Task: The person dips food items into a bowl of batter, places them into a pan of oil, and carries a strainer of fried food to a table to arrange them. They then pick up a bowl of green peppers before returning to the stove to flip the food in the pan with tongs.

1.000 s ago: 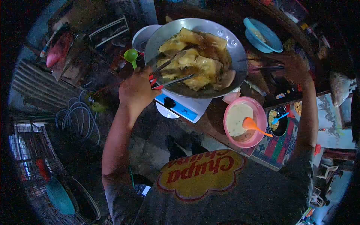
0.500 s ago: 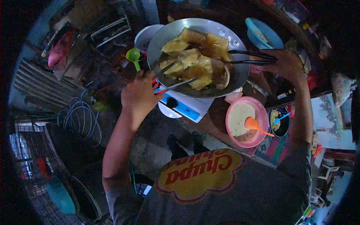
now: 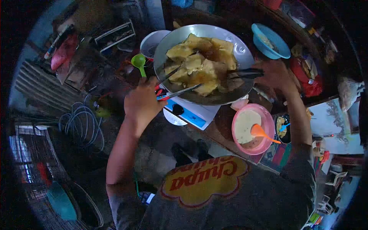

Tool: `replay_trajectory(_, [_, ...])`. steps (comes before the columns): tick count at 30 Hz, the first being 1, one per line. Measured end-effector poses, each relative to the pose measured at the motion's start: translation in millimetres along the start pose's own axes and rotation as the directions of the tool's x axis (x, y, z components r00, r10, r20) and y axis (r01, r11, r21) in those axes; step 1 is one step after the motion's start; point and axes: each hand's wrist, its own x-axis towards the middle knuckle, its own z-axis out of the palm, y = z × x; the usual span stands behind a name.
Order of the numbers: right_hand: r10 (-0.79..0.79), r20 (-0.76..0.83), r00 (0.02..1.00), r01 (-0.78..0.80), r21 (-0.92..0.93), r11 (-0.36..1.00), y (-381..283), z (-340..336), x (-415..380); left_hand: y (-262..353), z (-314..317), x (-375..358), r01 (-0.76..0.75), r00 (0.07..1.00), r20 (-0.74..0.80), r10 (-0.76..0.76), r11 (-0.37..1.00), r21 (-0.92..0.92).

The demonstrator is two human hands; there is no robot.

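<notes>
Head view. The left hand (image 3: 142,101) is reaching up and forward from the lower left, forearm extended, knuckles toward the camera. It is closing around the red-handled end of a pair of metal tongs (image 3: 174,82); the two arms of the tongs are spreading apart and pointing into the wok (image 3: 239,50), their tips lying among the food. The right hand (image 3: 276,74) is coming in from the right with the elbow bent, the forearm running down the right side of the frame. It is gripping a dark utensil (image 3: 247,73) — two thin dark arms, held nearly level — whose tips are resting at the right side of the food.

The wok is sitting on a white and blue burner (image 3: 193,112) at the table edge. It is holding pale yellow fried pieces (image 3: 199,63) in dark oil, piled toward the centre and left.

Just below the wok, a pink bowl (image 3: 264,117) is holding pale batter, with an orange spoon (image 3: 260,132) resting in it. A blue bowl (image 3: 281,46) is standing beyond the right hand, and a green ladle (image 3: 138,61) is lying left of the wok.

Limits of the view — the fingers of both hands are turned away, so the exact finger placement cannot be told. The far edges are dark and distorted; items on the right of the table are too dim to identify.
</notes>
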Motion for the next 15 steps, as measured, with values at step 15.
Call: replay_trajectory(15, [-0.097,0.177,0.979,0.023,0.381,0.924,8.7,-20.5,51.9,-24.3,-11.2,5.7,0.098,0.990,-0.099,-0.099,0.995,-0.008])
